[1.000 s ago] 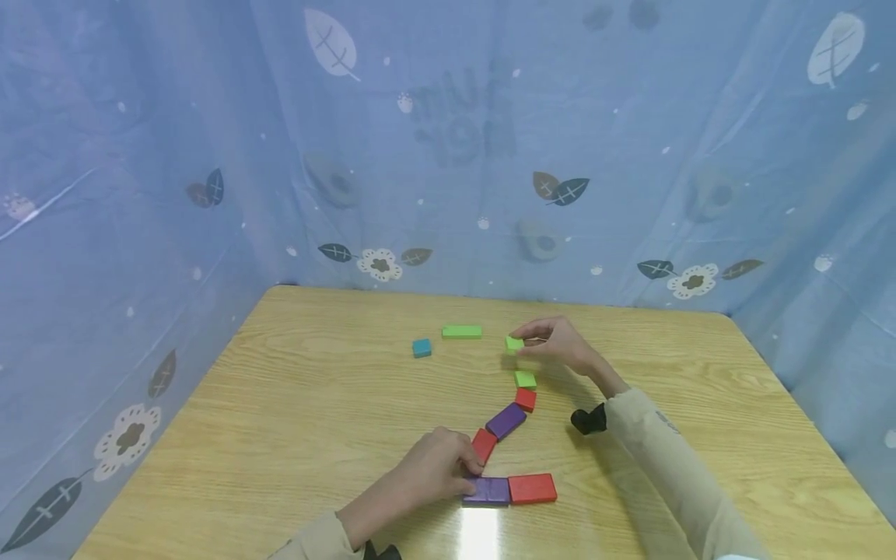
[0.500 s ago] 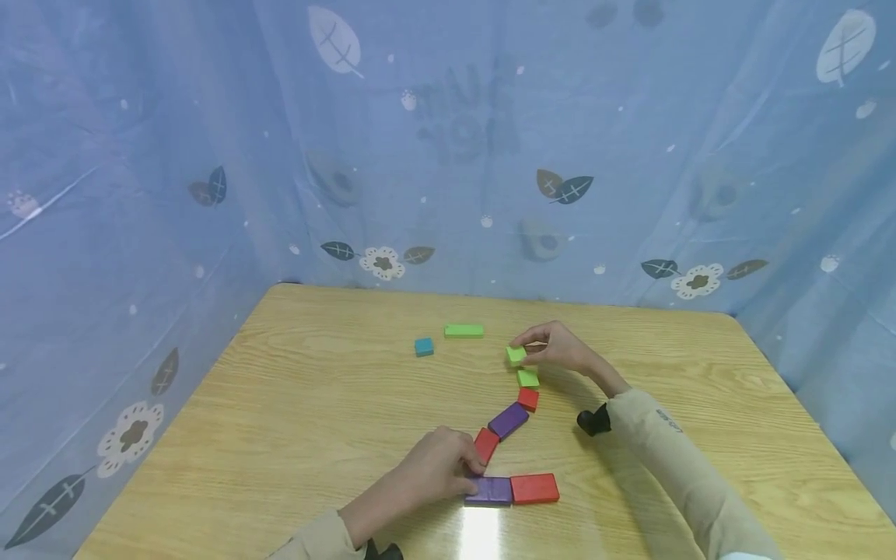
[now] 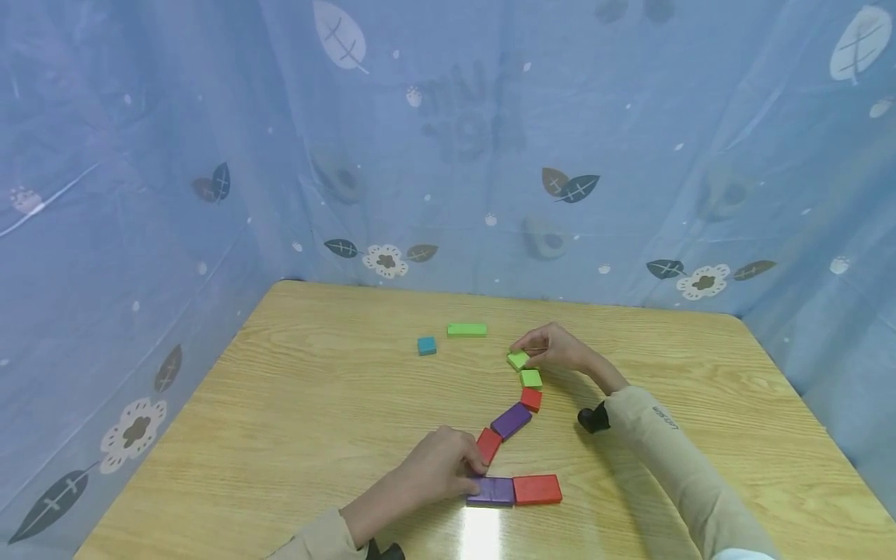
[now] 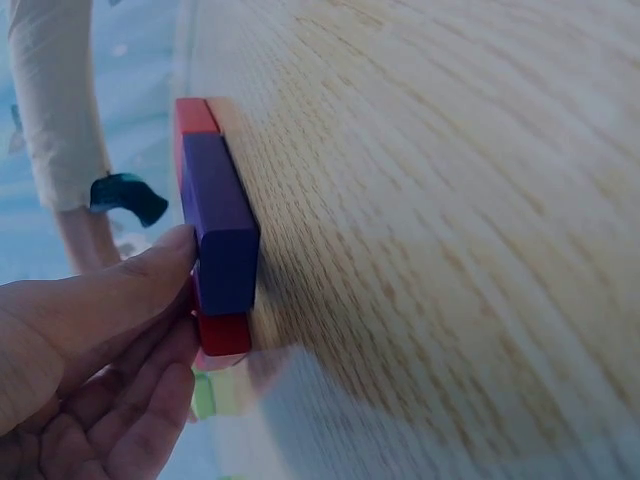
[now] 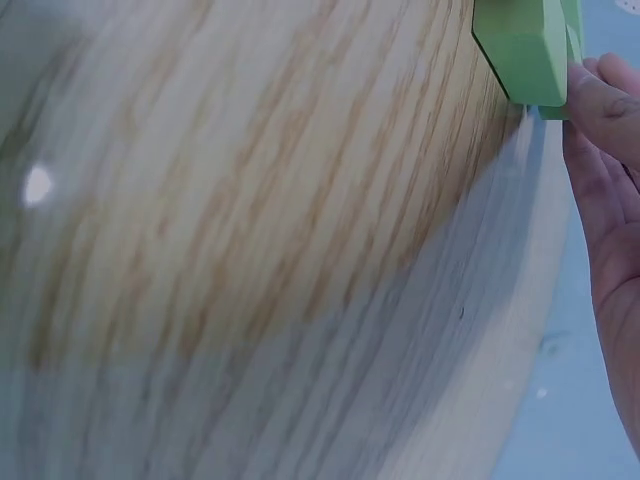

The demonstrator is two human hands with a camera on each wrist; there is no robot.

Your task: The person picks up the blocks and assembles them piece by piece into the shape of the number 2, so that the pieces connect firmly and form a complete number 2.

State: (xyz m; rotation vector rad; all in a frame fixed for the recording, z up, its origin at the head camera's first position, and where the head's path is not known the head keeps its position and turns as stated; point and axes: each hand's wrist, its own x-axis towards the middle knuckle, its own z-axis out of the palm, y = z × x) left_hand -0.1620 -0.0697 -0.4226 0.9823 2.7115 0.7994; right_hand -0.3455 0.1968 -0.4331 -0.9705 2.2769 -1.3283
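In the head view my left hand (image 3: 437, 464) lies over the near end of a row of blocks. Its thumb touches the near purple block (image 3: 495, 491), and its curled fingers are at that block's far edge, beside a slanted red block (image 3: 489, 445). My right hand (image 3: 558, 348) pinches a small green block (image 3: 518, 359) at the row's far end. Just nearer lies another small green block (image 3: 531, 379). A small red block (image 3: 531, 400) and a slanted purple block (image 3: 512, 421) continue the row. In the right wrist view, thumb and fingers meet at the green block (image 5: 525, 55).
A wide red block (image 3: 537, 489) abuts the near purple one. Farther back on the wooden table (image 3: 315, 404) lie a blue block (image 3: 427, 346) and a long green block (image 3: 467, 330). A blue patterned curtain (image 3: 448, 155) surrounds the table's back and sides.
My right hand has brought its green block nearer and lower, beside the other small green block. My left hand has stayed in place on the near blocks.
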